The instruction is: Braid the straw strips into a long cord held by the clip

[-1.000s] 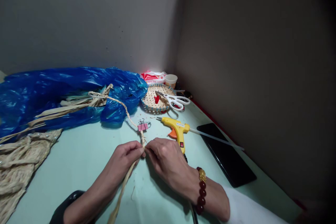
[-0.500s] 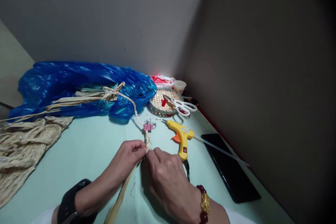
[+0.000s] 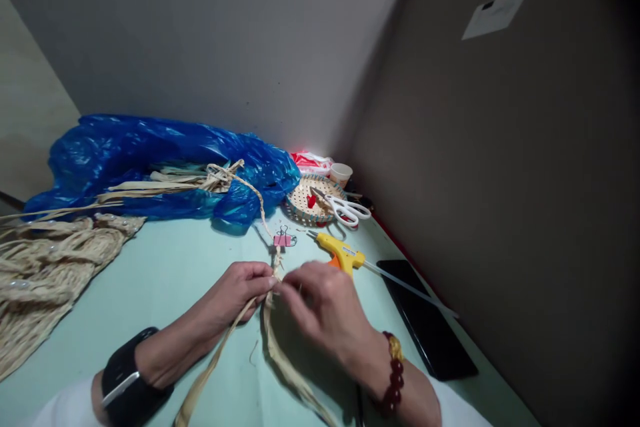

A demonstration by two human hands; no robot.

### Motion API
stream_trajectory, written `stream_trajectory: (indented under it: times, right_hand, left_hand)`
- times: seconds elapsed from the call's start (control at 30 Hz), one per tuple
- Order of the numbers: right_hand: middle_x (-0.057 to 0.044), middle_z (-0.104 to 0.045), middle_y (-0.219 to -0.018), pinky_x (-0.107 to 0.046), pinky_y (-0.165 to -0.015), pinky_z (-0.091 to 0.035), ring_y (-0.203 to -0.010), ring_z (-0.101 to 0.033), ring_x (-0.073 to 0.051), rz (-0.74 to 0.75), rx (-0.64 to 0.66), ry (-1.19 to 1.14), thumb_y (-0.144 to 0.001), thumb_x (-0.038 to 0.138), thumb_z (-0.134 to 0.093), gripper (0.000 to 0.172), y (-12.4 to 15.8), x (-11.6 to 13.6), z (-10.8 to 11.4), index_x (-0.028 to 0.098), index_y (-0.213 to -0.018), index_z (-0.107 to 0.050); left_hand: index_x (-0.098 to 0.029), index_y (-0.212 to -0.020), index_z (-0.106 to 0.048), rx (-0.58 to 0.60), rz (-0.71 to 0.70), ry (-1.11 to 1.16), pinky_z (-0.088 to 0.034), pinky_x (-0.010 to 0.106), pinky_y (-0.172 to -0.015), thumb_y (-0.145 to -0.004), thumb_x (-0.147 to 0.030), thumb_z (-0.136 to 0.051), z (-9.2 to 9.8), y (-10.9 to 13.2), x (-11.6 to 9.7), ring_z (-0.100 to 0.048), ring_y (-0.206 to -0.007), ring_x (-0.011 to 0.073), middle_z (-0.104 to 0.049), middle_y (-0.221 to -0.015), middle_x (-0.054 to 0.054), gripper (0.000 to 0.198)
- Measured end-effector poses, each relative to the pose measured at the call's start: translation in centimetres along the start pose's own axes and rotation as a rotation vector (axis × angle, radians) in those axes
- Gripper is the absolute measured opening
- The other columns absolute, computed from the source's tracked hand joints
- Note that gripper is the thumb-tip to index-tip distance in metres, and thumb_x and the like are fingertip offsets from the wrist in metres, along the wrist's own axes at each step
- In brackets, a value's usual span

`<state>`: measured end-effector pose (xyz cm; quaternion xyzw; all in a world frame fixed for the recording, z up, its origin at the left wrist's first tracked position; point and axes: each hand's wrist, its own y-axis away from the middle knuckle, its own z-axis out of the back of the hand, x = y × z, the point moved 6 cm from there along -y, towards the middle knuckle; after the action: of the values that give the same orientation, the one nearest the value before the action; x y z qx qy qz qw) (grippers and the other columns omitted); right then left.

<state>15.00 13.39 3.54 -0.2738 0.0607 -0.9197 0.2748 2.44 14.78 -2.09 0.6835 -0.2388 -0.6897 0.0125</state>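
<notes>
A thin braid of pale straw [image 3: 278, 260] runs toward me from a pink binder clip [image 3: 283, 241]. My left hand [image 3: 250, 287] pinches the braid's near end between thumb and forefinger. One flat straw strand [image 3: 207, 367] trails from under these fingers toward the lower left. A second strand [image 3: 287, 370] drops from the braid and curves to the lower right, loose on the table. My right hand [image 3: 325, 307] is at the braid's right side, slightly blurred, its thumb and fingertips drawn together; whatever is between them is hidden.
Behind the clip lies a blue plastic bag [image 3: 115, 153] with more straw. White scissors [image 3: 350, 209] rest on a woven basket [image 3: 300, 210], near a paper cup [image 3: 341, 173]. Right of my hand are a yellow glue gun [image 3: 345, 251] and a black tablet [image 3: 430, 327]. Woven straw [image 3: 55, 280] lies left.
My right hand has lifted and turned, its fingertips still near the braid. A strand formerly hidden now shows, falling to the lower right. My left hand keeps its pinch. The camera view has shifted slightly.
</notes>
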Motion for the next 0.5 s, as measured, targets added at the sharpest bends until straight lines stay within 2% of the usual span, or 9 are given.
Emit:
stream_trajectory:
  times: [0.07, 0.1, 0.2, 0.33, 0.4, 0.5]
  right_hand:
    - [-0.004, -0.064, -0.08, -0.024, -0.063, -0.036, -0.071, -0.056, -0.014, -0.108, -0.022, -0.164, -0.092, 0.037, -0.052, 0.024, -0.6, -1.1, 0.6, 0.016, -0.094, -0.062]
    - [-0.003, -0.064, -0.077, -0.023, -0.061, -0.035, -0.068, -0.055, -0.013, -0.13, 0.031, -0.244, -0.092, 0.038, -0.051, 0.024, -0.7, -1.4, 0.2, 0.016, -0.095, -0.061]
    - [0.002, -0.056, -0.064, -0.022, -0.055, -0.031, -0.059, -0.048, -0.011, -0.117, 0.183, -0.362, -0.095, 0.035, -0.047, 0.025, -0.8, -1.4, -1.7, 0.017, -0.08, -0.055]
    - [0.003, -0.05, -0.062, -0.023, -0.057, -0.027, -0.06, -0.043, -0.01, -0.106, 0.106, -0.272, -0.092, 0.029, -0.05, 0.025, -0.9, -1.6, -2.3, 0.017, -0.071, -0.049]
    - [0.003, -0.052, -0.062, -0.023, -0.058, -0.028, -0.061, -0.043, -0.01, -0.099, 0.099, -0.306, -0.091, 0.026, -0.051, 0.024, -1.1, -1.8, -2.3, 0.016, -0.069, -0.052]
    - [0.002, -0.056, -0.062, -0.021, -0.06, -0.031, -0.06, -0.046, -0.01, -0.113, 0.101, -0.414, -0.088, 0.02, -0.05, 0.024, -1.5, -2.3, -2.2, 0.015, -0.067, -0.059]
  left_hand:
    - [-0.018, -0.069, -0.047, 0.003, -0.024, -0.014, -0.01, 0.022, -0.042, -0.078, -0.039, -0.059, 0.0, 0.0, -0.1, -0.018, -0.044, 0.0048, -0.03, -0.053, -0.011, 0.025]
    - [-0.018, -0.069, -0.047, 0.006, -0.034, -0.028, -0.01, 0.022, -0.042, -0.078, -0.04, -0.059, -0.1, 0.0, -0.1, -0.018, -0.044, 0.0049, -0.031, -0.053, -0.011, 0.026]
    - [-0.019, -0.071, -0.048, 0.013, -0.054, -0.09, -0.013, 0.022, -0.041, -0.079, -0.042, -0.055, -0.1, -0.4, 0.1, -0.02, -0.043, 0.0055, -0.033, -0.052, -0.011, 0.026]
    - [-0.02, -0.069, -0.046, -0.007, -0.116, -0.235, -0.02, 0.022, -0.043, -0.078, -0.041, -0.052, 0.3, -0.9, 0.1, -0.028, -0.044, 0.0078, -0.033, -0.053, -0.01, 0.023]
    - [-0.02, -0.065, -0.045, -0.023, -0.172, -0.341, -0.025, 0.023, -0.048, -0.077, -0.04, -0.051, 0.5, -1.0, -0.3, -0.033, -0.049, 0.0096, -0.036, -0.054, -0.009, 0.024]
    - [-0.019, -0.064, -0.051, -0.052, -0.254, -0.536, -0.031, 0.026, -0.059, -0.078, -0.036, -0.05, 0.3, -0.4, -1.3, -0.044, -0.06, 0.0144, -0.047, -0.06, -0.004, 0.022]
